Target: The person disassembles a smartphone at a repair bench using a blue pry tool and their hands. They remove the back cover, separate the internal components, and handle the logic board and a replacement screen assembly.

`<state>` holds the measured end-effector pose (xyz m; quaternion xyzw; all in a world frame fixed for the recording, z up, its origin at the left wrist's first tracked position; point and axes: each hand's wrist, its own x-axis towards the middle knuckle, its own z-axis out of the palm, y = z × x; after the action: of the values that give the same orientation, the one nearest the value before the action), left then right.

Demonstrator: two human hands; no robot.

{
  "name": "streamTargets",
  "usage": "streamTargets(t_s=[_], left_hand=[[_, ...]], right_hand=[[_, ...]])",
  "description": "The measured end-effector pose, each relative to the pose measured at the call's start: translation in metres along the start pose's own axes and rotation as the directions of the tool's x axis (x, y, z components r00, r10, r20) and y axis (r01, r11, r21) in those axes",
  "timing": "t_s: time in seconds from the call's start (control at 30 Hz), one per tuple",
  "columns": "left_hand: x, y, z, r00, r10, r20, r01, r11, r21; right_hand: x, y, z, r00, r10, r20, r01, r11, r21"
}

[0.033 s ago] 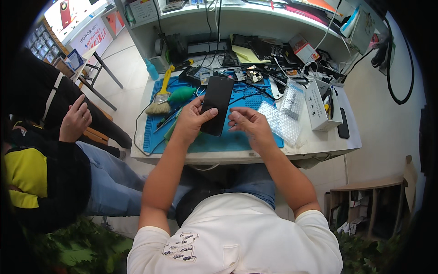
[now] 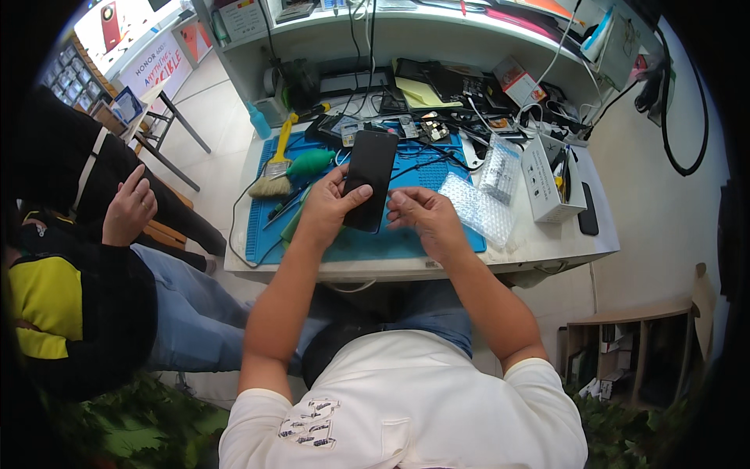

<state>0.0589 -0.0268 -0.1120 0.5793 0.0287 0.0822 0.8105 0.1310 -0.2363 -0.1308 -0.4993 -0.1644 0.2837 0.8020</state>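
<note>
A black smartphone [image 2: 370, 176] with a dark screen is upright in my left hand [image 2: 324, 209], held over the blue work mat [image 2: 312, 252]. My left thumb lies across its front and the fingers wrap behind. Beside the phone's right edge is my right hand [image 2: 433, 225], its fingers curled and the thumb close to the index finger. Anything pinched there is too small to make out. Left of the phone lie a green air blower bulb [image 2: 310, 162], a yellow-handled brush [image 2: 279, 168] and slim tools, partly covered by my left hand.
Bubble wrap [image 2: 476, 211] lies right of the mat, near a white box [image 2: 551, 184] holding tools and a dark phone [image 2: 589, 209]. Cables and phone parts [image 2: 433, 129] crowd the back. A blue bottle [image 2: 258, 120] stands at the left. Another person's hand [image 2: 130, 207] is further left.
My right hand has shifted slightly left, closer to the phone's right edge. My left hand and the phone have barely moved.
</note>
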Motion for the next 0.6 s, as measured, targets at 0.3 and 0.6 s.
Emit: streamTargets(t_s=[0.3, 0.6], left_hand=[[-0.005, -0.013, 0.013, 0.995, -0.003, -0.105, 0.008, 0.999, 0.044], [0.007, -0.014, 0.006, 0.976, -0.144, -0.165, 0.145, 0.989, -0.003]], right_hand=[[0.002, 0.014, 0.0, 0.999, 0.016, -0.042, -0.016, 1.0, -0.016], [-0.003, -0.014, 0.007, 0.907, 0.421, 0.027, -0.405, 0.885, -0.229]])
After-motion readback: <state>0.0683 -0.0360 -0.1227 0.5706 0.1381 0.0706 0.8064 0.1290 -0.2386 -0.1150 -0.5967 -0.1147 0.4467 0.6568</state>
